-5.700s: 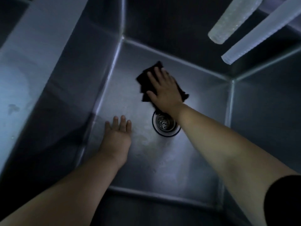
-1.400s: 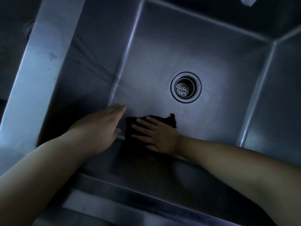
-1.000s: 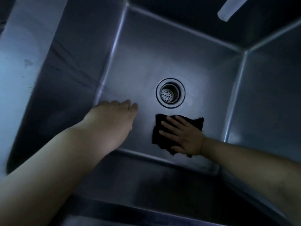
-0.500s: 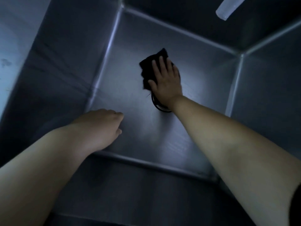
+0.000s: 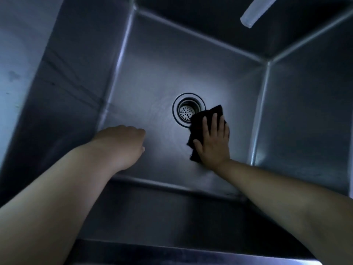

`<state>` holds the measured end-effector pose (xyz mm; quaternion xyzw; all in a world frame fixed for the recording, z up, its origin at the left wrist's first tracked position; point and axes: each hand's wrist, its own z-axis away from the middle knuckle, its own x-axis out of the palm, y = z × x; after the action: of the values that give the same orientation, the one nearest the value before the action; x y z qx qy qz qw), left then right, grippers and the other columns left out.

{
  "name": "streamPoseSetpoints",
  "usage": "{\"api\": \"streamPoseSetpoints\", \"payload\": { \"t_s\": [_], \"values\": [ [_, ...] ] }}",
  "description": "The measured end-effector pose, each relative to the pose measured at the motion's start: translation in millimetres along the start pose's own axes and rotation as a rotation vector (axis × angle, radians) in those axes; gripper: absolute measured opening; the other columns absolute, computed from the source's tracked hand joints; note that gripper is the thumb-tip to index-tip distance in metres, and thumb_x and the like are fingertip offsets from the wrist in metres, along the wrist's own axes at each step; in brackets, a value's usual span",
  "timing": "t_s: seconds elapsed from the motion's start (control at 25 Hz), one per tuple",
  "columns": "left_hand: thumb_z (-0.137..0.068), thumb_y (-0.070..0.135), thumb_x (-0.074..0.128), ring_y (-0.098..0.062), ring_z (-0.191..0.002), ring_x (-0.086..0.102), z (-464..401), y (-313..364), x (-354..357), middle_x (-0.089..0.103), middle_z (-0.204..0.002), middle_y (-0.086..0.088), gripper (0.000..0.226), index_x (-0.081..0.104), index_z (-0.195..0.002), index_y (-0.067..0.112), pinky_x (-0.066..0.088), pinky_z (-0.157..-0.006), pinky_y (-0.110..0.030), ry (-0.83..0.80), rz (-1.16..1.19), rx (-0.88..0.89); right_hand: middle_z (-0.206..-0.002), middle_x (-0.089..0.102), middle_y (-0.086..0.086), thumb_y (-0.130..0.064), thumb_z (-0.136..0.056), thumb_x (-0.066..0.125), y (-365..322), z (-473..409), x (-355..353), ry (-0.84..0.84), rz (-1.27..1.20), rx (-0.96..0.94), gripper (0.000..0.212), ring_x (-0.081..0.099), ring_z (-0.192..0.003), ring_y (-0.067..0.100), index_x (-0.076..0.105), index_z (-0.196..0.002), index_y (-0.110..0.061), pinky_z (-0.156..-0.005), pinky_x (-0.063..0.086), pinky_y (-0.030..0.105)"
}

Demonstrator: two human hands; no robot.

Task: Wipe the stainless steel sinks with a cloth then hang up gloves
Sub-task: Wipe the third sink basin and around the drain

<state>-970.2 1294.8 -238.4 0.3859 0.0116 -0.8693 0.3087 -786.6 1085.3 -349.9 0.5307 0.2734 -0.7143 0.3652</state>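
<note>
I look down into a deep stainless steel sink [image 5: 162, 60]. My right hand [image 5: 214, 142] lies flat with straight fingers on a dark cloth [image 5: 198, 121], pressing it to the sink floor just right of the round drain [image 5: 188, 109]. One corner of the cloth overlaps the drain's rim. My left hand [image 5: 122, 144] hovers low over the left part of the sink floor, fingers loosely curled and holding nothing. No gloves are in view.
A translucent hose end [image 5: 252, 13] hangs in at the top right. Steep steel walls close in on all sides, with the left rim [image 5: 17, 77] and the front rim [image 5: 172, 251] above them.
My right hand has slid the cloth back from beyond the drain to its right side, uncovering the drain. My left hand has stayed at the left of the floor.
</note>
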Motion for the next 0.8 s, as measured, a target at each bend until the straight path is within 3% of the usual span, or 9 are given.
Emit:
{"api": "streamPoseSetpoints", "payload": {
  "t_s": [0.16,0.32,0.56,0.68,0.8],
  "values": [
    [-0.096,0.035,0.037,-0.023,-0.108,0.052,-3.3,-0.1,0.7,0.054,-0.122,-0.002,0.028,0.047,-0.117,0.020,0.044,-0.085,-0.036,-0.015,0.021,-0.008,-0.154,0.012,0.027,-0.054,-0.087,0.038,-38.3,4.4,7.8,0.011,0.037,-0.177,0.076,0.007,-0.141,0.049,0.019,-0.150,-0.015,-0.114,0.010,0.059],
    [-0.096,0.034,0.038,-0.024,-0.116,0.049,-3.6,-0.7,4.2,0.051,-0.131,-0.005,0.035,0.045,-0.127,0.019,0.043,-0.093,-0.036,-0.019,0.024,-0.030,-0.156,0.014,0.022,-0.054,-0.085,0.042,-65.4,13.5,19.2,0.027,0.057,-0.518,0.076,0.004,-0.143,0.046,0.020,-0.150,-0.021,-0.115,0.007,0.058],
    [-0.096,0.035,0.042,-0.025,-0.119,0.049,1.2,-3.4,11.5,0.050,-0.134,-0.007,0.036,0.046,-0.126,0.015,0.042,-0.095,-0.034,-0.090,-0.044,-0.028,-0.156,0.021,0.014,-0.052,-0.087,0.047,-4.2,35.7,21.7,0.025,0.099,-0.916,0.069,0.009,-0.144,0.039,0.028,-0.147,-0.025,-0.117,0.008,0.053],
    [-0.096,0.033,0.042,-0.025,-0.124,0.046,0.5,-0.8,11.5,0.047,-0.138,-0.006,0.038,0.044,-0.131,0.017,0.040,-0.100,-0.036,-0.081,0.000,-0.015,-0.155,0.023,0.011,-0.053,-0.083,0.048,36.8,30.9,17.0,0.014,0.159,-0.870,0.072,0.015,-0.143,0.040,0.030,-0.147,-0.025,-0.115,0.012,0.055],
    [-0.095,0.032,0.042,-0.024,-0.124,0.045,-1.8,0.5,11.4,0.047,-0.137,-0.005,0.037,0.044,-0.130,0.019,0.040,-0.099,-0.036,-0.040,0.029,0.012,-0.154,0.024,0.015,-0.054,-0.079,0.045,68.1,2.1,7.6,0.018,0.182,-0.660,0.076,0.019,-0.141,0.042,0.029,-0.147,-0.022,-0.113,0.013,0.056]
  ]
}}
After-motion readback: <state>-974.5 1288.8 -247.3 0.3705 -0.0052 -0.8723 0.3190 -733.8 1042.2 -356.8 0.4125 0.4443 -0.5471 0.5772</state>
